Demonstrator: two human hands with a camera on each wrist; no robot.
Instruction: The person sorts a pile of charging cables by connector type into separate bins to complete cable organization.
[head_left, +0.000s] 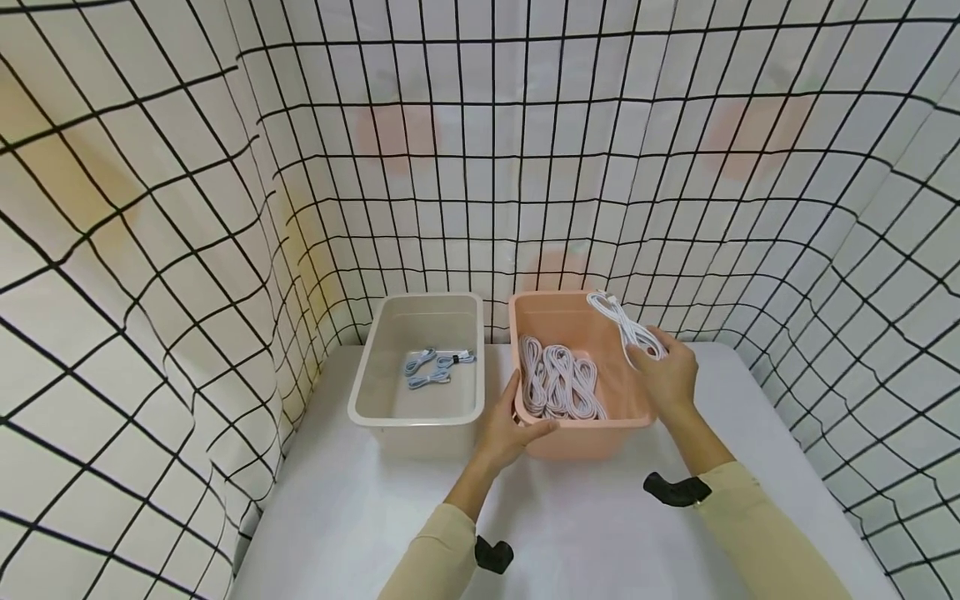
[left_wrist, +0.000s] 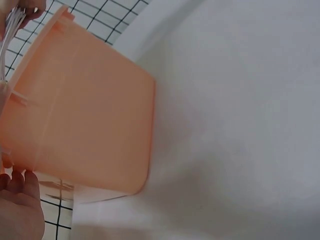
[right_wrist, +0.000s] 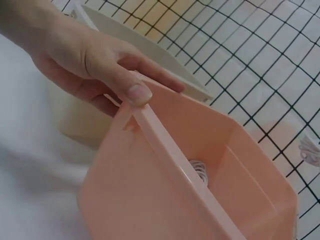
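My left hand [head_left: 504,427] grips the near left corner of a peach plastic bin [head_left: 585,446]; its thumb [right_wrist: 137,94] lies over the rim. Bundled white cables [head_left: 558,383] lie in the left half of that bin. Over the bin's right side, my right hand [head_left: 670,379] holds one white cable bundle [head_left: 618,317], which sticks out up and to the left from the fingers. In the left wrist view, the right hand [left_wrist: 31,6] and part of its cable show at the top left corner. The right wrist view catches only the cable's end [right_wrist: 310,151] at its right edge.
Left of the peach bin stands a beige bin [head_left: 416,419] with a few small light-blue cable bundles [head_left: 431,379] in it. Both bins are on a white table [head_left: 585,533]. Black wire grid [head_left: 491,158] encloses the table at the back and sides.
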